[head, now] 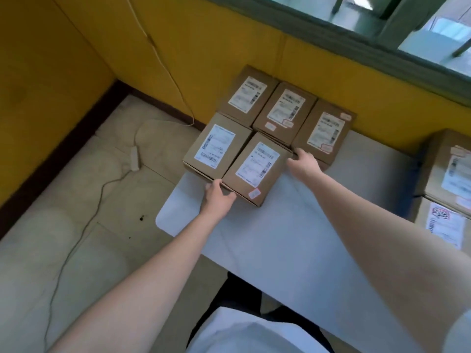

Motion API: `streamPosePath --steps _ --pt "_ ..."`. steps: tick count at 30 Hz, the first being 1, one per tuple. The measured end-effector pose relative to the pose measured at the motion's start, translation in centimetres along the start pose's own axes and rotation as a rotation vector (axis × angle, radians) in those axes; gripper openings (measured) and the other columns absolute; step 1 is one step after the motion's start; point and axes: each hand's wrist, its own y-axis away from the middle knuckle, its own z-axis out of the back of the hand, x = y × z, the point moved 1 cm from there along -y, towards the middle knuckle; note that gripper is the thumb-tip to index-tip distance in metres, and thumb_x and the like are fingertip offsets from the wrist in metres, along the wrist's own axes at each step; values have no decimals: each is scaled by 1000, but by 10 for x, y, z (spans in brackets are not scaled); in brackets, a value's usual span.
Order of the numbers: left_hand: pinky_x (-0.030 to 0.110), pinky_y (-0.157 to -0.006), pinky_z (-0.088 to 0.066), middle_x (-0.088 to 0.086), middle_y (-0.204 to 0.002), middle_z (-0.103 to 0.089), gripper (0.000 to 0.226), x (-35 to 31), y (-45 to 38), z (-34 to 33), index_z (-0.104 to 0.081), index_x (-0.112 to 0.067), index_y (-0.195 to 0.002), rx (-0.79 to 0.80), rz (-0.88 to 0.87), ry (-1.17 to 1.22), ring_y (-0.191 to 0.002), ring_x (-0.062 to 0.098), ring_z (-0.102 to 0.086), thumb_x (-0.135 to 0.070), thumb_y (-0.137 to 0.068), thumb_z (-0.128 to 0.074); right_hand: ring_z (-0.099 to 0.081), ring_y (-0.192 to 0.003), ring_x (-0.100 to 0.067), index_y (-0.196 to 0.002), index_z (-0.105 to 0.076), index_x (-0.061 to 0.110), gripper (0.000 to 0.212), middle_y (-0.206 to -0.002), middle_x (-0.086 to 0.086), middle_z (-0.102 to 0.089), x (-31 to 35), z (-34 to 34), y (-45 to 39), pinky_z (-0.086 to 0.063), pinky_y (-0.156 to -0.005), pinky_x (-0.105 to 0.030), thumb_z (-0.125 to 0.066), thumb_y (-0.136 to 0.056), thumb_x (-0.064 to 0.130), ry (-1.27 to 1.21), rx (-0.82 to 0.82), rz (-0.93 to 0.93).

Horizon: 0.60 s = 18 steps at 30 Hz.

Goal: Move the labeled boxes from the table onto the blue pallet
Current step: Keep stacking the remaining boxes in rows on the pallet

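Several brown cardboard boxes with white shipping labels stand packed together at the far left end of a white table (267, 240). The nearest box (257, 169) sits at the front of the group. My left hand (218, 197) presses against its lower left corner, fingers curled at the base. My right hand (303, 161) touches its right side, where it meets the back right box (326, 131). A second front box (216, 146) lies to the left, overhanging the table end. The blue pallet is out of view.
Two more labeled boxes (448, 189) are stacked at the table's right edge. A yellow wall with a window runs behind the table. A white cable and power strip (134, 159) lie on the tiled floor to the left.
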Motion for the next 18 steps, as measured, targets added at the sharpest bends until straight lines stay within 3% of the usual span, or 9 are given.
streamPosePath --steps 5,9,12,15,18 --pt "36 -93 -50 8 -130 -47 56 1 -9 1 -49 -13 -132 7 -3 36 -111 28 -56 -29 -81 -65 -46 -128 -31 -149 -37 16 61 -146 -13 -41 1 -9 -11 -46 -96 -36 -46 -89 24 75 5 -16" --pt "26 -85 -43 2 -116 -56 43 0 -7 2 -55 -13 -122 46 79 150 -107 22 -56 -27 -83 -65 -56 -103 -27 -148 -35 13 60 -131 -14 -53 0 -10 -13 -46 -76 -32 -45 -89 20 -26 22 -73" --pt "26 -79 -43 0 -101 -67 30 -4 -4 -1 -67 -15 -104 94 175 288 -99 21 -61 -28 -78 -64 -59 -91 -25 -143 -38 11 54 -110 -9 -58 -3 -10 -11 -56 -87 -41 -44 -91 23 -163 31 -152" --pt "28 -81 -49 5 -99 -70 43 -9 -2 -2 -66 -15 -105 118 229 345 -95 20 -66 -33 -67 -68 -58 -85 -23 -137 -42 9 45 -92 -3 -54 -6 -6 -9 -55 -92 -46 -42 -94 24 -264 20 -188" --pt "35 -93 -54 5 -102 -64 64 -21 8 -1 -53 -11 -125 107 213 406 -95 23 -69 -31 -67 -71 -56 -88 -23 -136 -42 10 46 -102 -6 -55 -8 7 -1 -54 -93 -45 -43 -94 27 -311 -5 -153"
